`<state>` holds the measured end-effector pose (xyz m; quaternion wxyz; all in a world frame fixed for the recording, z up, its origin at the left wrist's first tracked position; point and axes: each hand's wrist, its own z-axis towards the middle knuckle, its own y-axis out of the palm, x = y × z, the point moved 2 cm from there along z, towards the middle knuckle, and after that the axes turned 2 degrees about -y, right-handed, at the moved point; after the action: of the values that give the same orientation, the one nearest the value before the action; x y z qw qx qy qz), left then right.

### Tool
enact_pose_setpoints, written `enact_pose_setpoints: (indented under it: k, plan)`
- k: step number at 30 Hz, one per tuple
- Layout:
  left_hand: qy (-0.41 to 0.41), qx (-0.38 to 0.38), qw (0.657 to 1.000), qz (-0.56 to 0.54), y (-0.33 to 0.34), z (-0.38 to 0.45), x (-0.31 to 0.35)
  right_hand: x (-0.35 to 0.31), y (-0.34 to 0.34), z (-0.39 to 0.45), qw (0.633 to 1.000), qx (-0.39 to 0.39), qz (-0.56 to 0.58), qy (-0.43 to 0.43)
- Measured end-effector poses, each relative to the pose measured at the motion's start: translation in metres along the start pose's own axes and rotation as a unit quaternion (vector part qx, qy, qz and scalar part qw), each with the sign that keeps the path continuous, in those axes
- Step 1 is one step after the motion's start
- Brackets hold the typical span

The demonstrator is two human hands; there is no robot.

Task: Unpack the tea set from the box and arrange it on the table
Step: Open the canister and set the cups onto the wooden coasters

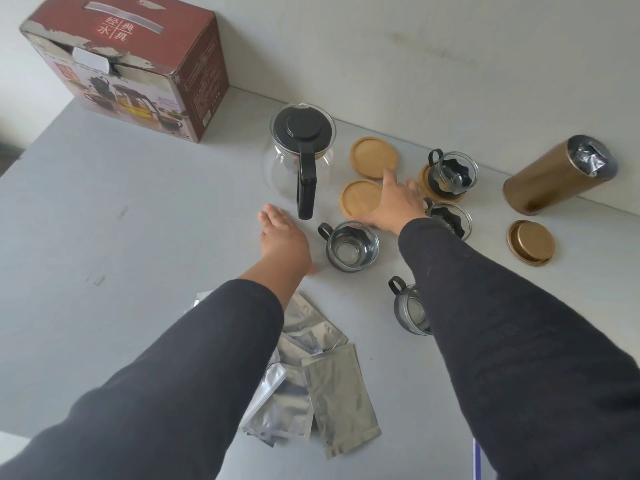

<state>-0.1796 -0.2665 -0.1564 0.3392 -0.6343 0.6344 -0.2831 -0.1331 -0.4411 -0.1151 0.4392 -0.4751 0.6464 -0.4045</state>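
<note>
- Your right hand (394,202) lay flat on the near coaster (360,199), fingers straight; grip wide, nothing held.
- Your left hand (282,237) hovered open beside the teapot (299,154), which stood on the tabletop (138,220) near the wall.
- Cups (351,245) sat round your right arm; one was on a coaster.
- Judgement: teapot and cups were glass, fragile and slick; best taken by their black handles. Coasters looked wooden, light and stiff; lift by the rim.
- Box (124,67) stood far left. Foil packets (311,386) lay near you; a gold tin (557,174) lay right, lid (531,242) off.
- Tabletop was grey and smooth.
</note>
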Motion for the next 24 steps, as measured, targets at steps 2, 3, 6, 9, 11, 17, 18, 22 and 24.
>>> enact_pose_setpoints:
  k: [2, 3, 6, 9, 11, 17, 18, 22, 24]
  plan:
    - [0.003, 0.007, 1.000, -0.021, -0.001, -0.004, -0.001, 0.003, -0.005, -0.003, 1.000, 0.007, 0.011, -0.006]
    - [0.006, 0.010, 0.999, -0.037, -0.001, -0.007, -0.001, 0.006, -0.007, -0.006, 0.999, 0.023, 0.020, -0.014]
    - [0.012, 0.040, 0.997, -0.069, 0.004, -0.016, 0.000, 0.019, -0.012, -0.025, 0.987, 0.123, 0.087, -0.050]
    - [0.014, 0.074, 0.994, -0.079, 0.012, -0.023, 0.003, 0.035, -0.007, -0.058, 0.955, 0.241, 0.161, -0.067]
    - [0.008, 0.079, 0.992, -0.100, 0.014, -0.027, 0.004, 0.046, 0.000, -0.085, 0.933, 0.298, 0.188, -0.068]
    - [-0.014, 0.086, 0.986, -0.141, 0.013, -0.035, 0.007, 0.080, 0.047, -0.157, 0.910, 0.323, 0.260, 0.010]
    - [-0.018, 0.087, 0.987, -0.137, 0.015, -0.036, 0.010, 0.085, 0.056, -0.165, 0.911, 0.307, 0.274, 0.023]
    - [-0.039, 0.097, 0.986, -0.132, 0.012, -0.038, 0.014, 0.099, 0.084, -0.177, 0.913, 0.262, 0.310, 0.030]
    - [-0.042, 0.096, 0.986, -0.128, 0.012, -0.037, 0.014, 0.104, 0.092, -0.177, 0.917, 0.250, 0.311, 0.027]
